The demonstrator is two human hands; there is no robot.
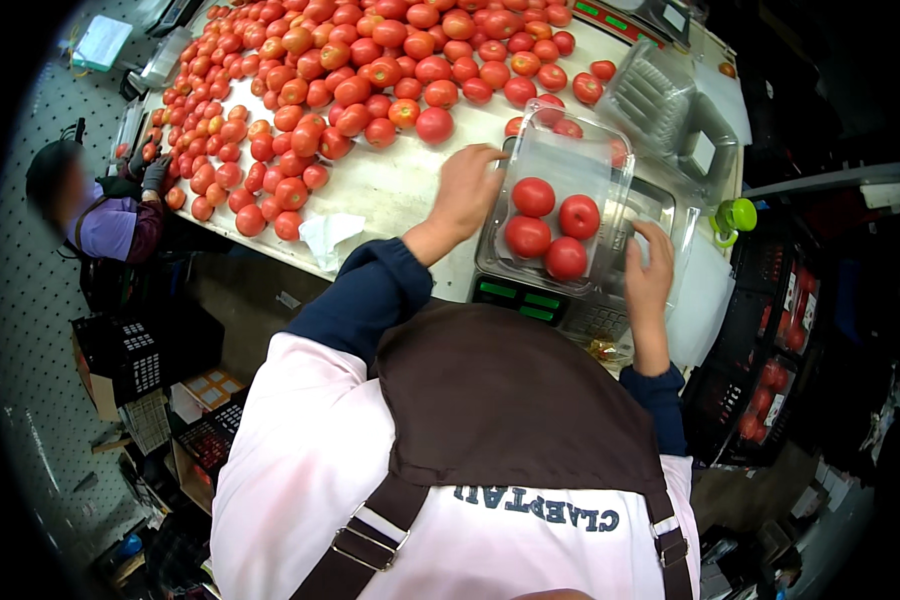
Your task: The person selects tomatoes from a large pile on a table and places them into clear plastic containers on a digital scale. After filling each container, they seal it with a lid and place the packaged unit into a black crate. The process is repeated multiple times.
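"Where is the clear, rectangular plastic box (568, 168)?"

"Straight ahead of the wearer, over the dark weighing scale with green-lit displays (515, 297). Taking the box as the clock's centre, the displays lie at seven o'clock, facing the wearer, presumably so they can be read from there."

"And inside the box?"

"Four round, glossy red tomatoes (527, 237), grouped toward six o'clock. The part toward twelve shows bare plastic."

"Why is everything set so close?"

"For short reaches, I'd judge. Loose red tomatoes (370, 75) spread over the pale tabletop (375, 180) from ten to twelve, and nested clear plastic trays (650, 90) wait at one. Black plastic crates (715, 400) stand at four, with packed tomatoes in them."

"How does the bare left hand (462, 195) grip?"

"It comes in from nine o'clock, fingers stretched and close together, tips at the rim. The thumb is hidden, so I can't tell whether it pinches the plastic or merely steadies it."

"The bare right hand (652, 270)?"

"At four o'clock, just beside the box, loosely curved, thumb and fingers parted around nothing visible. Whether a fingertip brushes the rim, I can't tell."
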